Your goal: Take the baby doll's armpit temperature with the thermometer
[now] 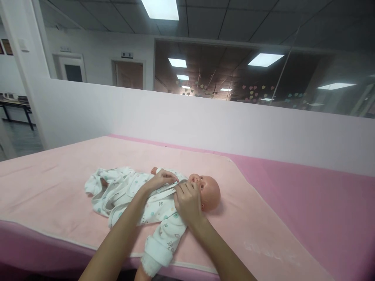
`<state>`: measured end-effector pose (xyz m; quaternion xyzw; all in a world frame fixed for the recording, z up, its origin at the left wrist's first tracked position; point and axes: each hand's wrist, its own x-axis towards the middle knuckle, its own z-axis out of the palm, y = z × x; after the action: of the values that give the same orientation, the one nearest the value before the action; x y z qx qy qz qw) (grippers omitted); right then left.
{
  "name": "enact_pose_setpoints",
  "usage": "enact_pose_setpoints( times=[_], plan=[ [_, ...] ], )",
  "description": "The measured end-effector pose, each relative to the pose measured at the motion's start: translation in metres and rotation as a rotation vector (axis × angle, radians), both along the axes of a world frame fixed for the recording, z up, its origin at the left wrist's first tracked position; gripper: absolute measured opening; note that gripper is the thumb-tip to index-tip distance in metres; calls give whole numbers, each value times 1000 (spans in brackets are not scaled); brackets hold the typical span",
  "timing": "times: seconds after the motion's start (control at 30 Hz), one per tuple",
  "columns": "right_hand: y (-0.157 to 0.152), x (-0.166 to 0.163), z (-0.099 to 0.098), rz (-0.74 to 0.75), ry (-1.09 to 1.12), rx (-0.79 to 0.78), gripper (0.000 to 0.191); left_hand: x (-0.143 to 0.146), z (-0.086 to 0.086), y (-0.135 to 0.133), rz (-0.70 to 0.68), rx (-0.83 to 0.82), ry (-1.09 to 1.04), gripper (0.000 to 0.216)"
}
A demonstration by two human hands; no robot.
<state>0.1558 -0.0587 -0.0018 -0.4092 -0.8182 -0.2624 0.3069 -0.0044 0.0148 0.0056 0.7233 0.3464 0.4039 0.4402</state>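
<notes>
A baby doll (211,192) lies on its back with its head to the right. It wears a white printed romper (155,208), whose front edges lie along the chest, while the leg part is loose and rumpled at the left. My left hand (162,180) is bent over the doll's chest, its fingers closed at the romper's front edge. Just below the doll's chin, my right hand (187,199) pinches the romper near the neckline. The fingertips of both hands are close together, and the exact spot they grip is partly hidden. One sleeved doll arm points toward me.
A peach mat (58,187) lies over a pink padded surface (322,203). Behind it runs a low white wall (190,121) with glass above. Off to the far left, a table (14,103) with items on it stands beyond an opening.
</notes>
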Motion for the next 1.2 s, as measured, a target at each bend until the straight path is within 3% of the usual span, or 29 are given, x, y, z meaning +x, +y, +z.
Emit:
enact_pose_setpoints(
  times=[0.1, 0.27, 0.53, 0.77, 1.0, 1.1, 1.2],
  plan=[
    [5, 6, -6, 76, 99, 117, 18, 0, -1, 0, -2, -24, -16, 19],
    [11, 10, -6, 186, 199, 142, 17, -1, -2, -1, -10, -59, -55, 19],
    [6, 8, -9, 191, 324, 196, 16, -4, 3, -9, -128, -64, -30, 18],
    [3, 2, -16, 153, 402, 219, 12, -5, 3, -13, -134, -42, -31, 16],
    [2, -4, -24, 142, 459, 256, 8, -11, 9, -16, -259, -11, 91, 30],
    [3, -3, -24, 143, 464, 250, 12, -11, 13, -21, -250, 22, 189, 40],
    [4, -3, -23, 153, 464, 246, 13, -9, 14, -27, -230, 47, 223, 35]
  ],
)
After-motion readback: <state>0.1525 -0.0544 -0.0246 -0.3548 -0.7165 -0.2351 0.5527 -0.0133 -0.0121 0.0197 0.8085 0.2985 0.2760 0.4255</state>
